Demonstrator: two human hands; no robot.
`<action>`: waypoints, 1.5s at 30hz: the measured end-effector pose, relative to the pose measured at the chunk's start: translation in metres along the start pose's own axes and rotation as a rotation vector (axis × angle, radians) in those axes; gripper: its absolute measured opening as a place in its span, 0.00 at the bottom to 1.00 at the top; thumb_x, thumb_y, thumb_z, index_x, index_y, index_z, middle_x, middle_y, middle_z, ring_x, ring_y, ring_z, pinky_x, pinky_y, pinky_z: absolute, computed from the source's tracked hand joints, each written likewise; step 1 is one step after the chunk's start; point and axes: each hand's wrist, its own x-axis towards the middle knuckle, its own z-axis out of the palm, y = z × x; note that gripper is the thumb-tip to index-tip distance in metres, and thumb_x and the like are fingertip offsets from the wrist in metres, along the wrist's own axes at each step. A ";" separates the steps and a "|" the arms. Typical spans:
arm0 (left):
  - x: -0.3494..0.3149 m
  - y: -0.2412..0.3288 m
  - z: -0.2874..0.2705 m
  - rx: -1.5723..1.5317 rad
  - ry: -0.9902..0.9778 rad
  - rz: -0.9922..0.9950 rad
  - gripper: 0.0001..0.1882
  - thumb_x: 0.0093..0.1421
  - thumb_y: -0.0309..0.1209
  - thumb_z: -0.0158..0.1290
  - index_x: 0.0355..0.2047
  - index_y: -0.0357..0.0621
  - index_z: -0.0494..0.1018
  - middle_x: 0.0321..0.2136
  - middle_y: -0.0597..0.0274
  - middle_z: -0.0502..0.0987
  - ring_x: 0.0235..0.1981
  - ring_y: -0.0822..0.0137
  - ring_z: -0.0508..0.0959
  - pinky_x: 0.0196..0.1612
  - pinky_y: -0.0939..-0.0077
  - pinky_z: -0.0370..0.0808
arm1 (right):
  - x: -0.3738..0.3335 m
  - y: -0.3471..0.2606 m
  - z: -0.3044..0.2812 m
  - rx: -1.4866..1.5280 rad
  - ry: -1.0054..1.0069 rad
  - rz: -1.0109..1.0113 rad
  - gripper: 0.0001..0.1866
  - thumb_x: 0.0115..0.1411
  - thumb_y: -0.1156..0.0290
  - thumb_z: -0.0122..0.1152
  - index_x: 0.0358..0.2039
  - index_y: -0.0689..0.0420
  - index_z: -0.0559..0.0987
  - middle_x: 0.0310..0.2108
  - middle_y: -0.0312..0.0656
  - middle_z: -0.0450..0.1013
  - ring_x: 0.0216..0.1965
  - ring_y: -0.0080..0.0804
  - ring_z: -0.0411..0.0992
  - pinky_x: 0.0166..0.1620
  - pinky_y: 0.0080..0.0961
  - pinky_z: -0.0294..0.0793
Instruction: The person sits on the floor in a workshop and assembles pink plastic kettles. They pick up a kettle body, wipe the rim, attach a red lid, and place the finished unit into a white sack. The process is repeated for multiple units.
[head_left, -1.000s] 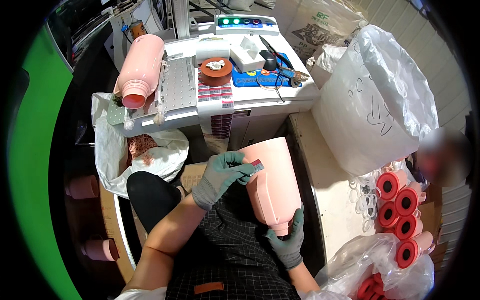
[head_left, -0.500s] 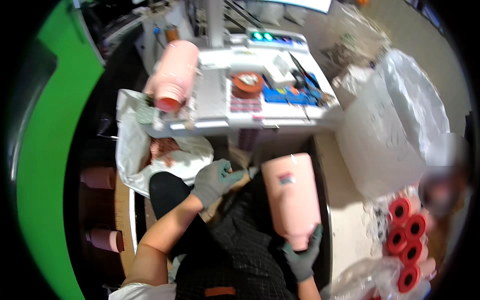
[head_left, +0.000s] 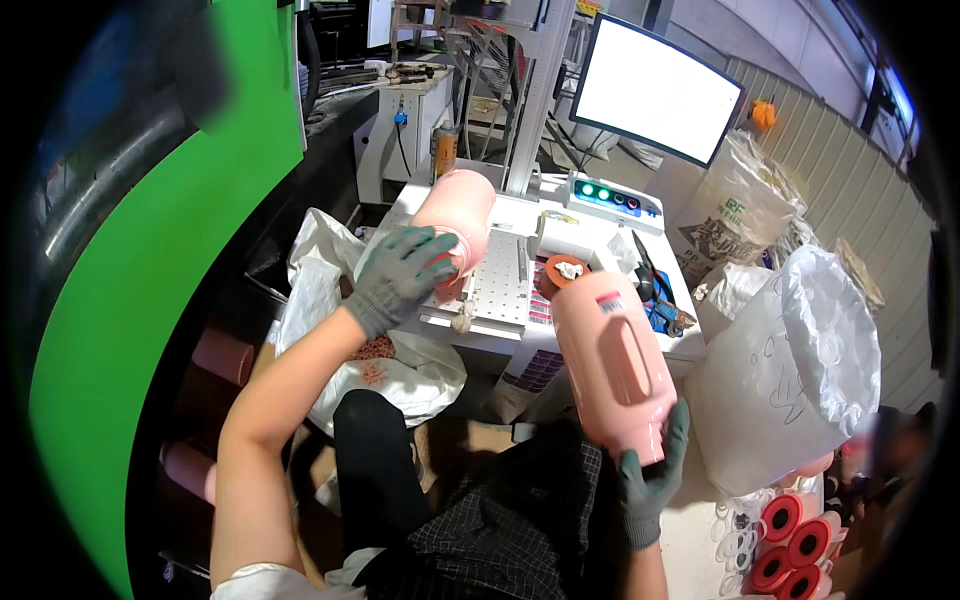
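My right hand [head_left: 655, 485], in a grey and green glove, grips the neck of a pink plastic jug [head_left: 600, 385]. The jug is tilted, base up and neck toward me, with a moulded handle and a small label on its side. My left hand [head_left: 395, 278], gloved alike, has its fingers curled over the neck of a second pink plastic jug [head_left: 462, 200]. That jug lies at the left of the white workbench [head_left: 505, 215], its neck toward me; my left thumb is hidden.
A perforated metal plate [head_left: 495, 280], an orange tape roll [head_left: 567, 270] and a lit control box [head_left: 610, 197] are on the bench. Below hangs a white sack [head_left: 325, 265] with pink scraps. A big lined bin [head_left: 745, 375] stands right, beside several red-ended pink pieces [head_left: 808, 543].
My left hand has moved from above my lap up to the neck of the jug on the bench. The jug in my right hand is raised nearer the bench. The view has tipped upward.
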 end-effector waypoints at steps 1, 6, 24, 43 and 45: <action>0.004 0.017 -0.027 -0.078 0.082 -0.090 0.31 0.48 0.34 0.67 0.55 0.52 0.74 0.56 0.59 0.76 0.57 0.49 0.75 0.61 0.50 0.73 | 0.013 0.005 0.006 -0.135 -0.024 -0.109 0.45 0.52 0.77 0.70 0.71 0.68 0.64 0.74 0.59 0.57 0.72 0.46 0.61 0.70 0.39 0.64; -0.017 0.114 -0.164 -0.675 0.285 -0.324 0.48 0.41 0.44 0.79 0.61 0.46 0.69 0.52 0.51 0.74 0.55 0.50 0.76 0.58 0.49 0.73 | 0.076 -0.027 0.095 -0.535 -0.204 -0.476 0.47 0.49 0.62 0.80 0.71 0.50 0.70 0.71 0.64 0.61 0.56 0.57 0.77 0.52 0.42 0.82; -0.104 0.192 -0.130 -1.131 -0.314 -0.776 0.40 0.47 0.50 0.75 0.56 0.41 0.76 0.51 0.57 0.79 0.53 0.53 0.74 0.60 0.59 0.69 | 0.138 0.006 0.366 -1.171 -0.606 -0.720 0.44 0.55 0.51 0.70 0.72 0.35 0.64 0.75 0.51 0.54 0.31 0.50 0.81 0.34 0.52 0.83; -0.151 0.234 -0.129 -0.920 0.109 -0.499 0.46 0.49 0.41 0.74 0.66 0.44 0.66 0.57 0.46 0.76 0.55 0.44 0.79 0.64 0.46 0.71 | -0.042 0.019 -0.006 0.703 -0.703 0.988 0.30 0.61 0.66 0.75 0.60 0.67 0.76 0.52 0.41 0.80 0.52 0.28 0.77 0.59 0.30 0.76; -0.165 0.232 -0.143 -1.032 -0.258 -0.764 0.47 0.46 0.38 0.74 0.65 0.39 0.67 0.57 0.42 0.75 0.57 0.42 0.77 0.63 0.47 0.71 | -0.050 0.009 -0.021 0.655 -0.759 0.901 0.31 0.59 0.68 0.77 0.60 0.65 0.76 0.50 0.39 0.81 0.49 0.26 0.78 0.55 0.28 0.78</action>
